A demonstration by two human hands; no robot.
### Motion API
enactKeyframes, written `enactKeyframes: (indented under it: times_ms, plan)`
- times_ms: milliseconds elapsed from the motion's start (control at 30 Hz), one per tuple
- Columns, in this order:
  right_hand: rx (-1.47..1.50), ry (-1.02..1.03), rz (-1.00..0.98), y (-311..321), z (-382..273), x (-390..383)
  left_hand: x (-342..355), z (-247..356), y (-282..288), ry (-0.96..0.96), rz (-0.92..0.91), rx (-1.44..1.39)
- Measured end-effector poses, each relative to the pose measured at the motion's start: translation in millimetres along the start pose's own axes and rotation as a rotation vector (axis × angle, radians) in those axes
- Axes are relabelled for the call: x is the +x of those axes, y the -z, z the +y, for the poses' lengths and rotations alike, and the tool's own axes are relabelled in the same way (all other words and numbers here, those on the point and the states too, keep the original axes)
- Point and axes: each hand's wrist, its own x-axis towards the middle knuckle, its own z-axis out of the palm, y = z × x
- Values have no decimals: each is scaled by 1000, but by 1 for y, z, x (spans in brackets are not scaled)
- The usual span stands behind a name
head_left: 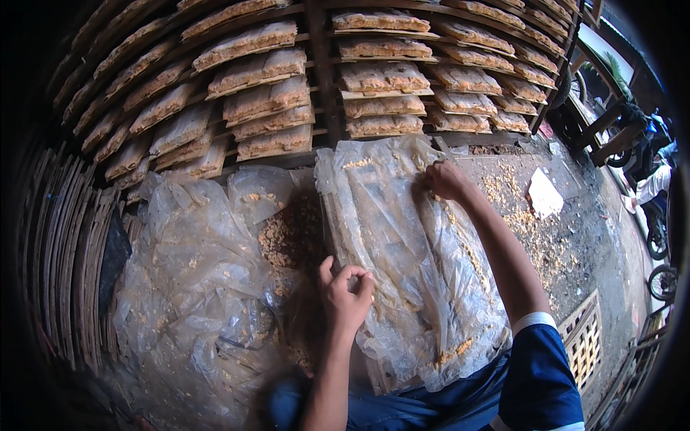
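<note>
A crumpled clear plastic sheet [392,237], speckled with orange-yellow crumbs, lies over a flat rectangular block or board in front of me. At its left edge is my left hand [346,293], thumb and forefinger pinched on the plastic and the other fingers curled. My right hand [444,181] reaches to the far right part of the sheet, its fingers closed on a fold there. What lies beneath the plastic shows only as a blurred flat shape.
Ahead stands a wooden rack with many crusty orange-white slabs [384,77] on boards. More crumpled plastic [201,287] lies at the left, beside stacked thin boards [61,251]. Crumbs [532,230], a white scrap [545,194] and a woven lattice panel [582,337] are at the right. A person and motorbikes are beyond.
</note>
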Motion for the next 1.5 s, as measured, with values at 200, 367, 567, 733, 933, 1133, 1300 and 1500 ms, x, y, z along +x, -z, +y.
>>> enactKeyframes:
  times_ms: [200, 367, 567, 733, 933, 1133, 1300, 1500]
  plan:
    - [827, -210, 302, 18, 27, -25, 0, 3, -1, -6, 4, -11]
    - [1360, -666, 644, 19, 87, -66, -3, -3, 4, 29, 21, 27]
    - [469, -909, 695, -13, 161, -120, 2, -2, -4, 30, 20, -89]
    - [507, -134, 309, 28, 19, -94, -1, -10, 3, 30, 17, 3]
    - [103, 89, 337, 4, -13, -84, 0, -2, -2, 31, -8, 11]
    - [-87, 134, 392, 7, -8, -83, 0, -5, -4, 35, -15, -22]
    - [-72, 172, 280, 15, -9, -81, -1, -9, -3, 35, 19, -17]
    - [217, 111, 431, 7, 25, -77, 0, -7, -6, 70, 3, -98]
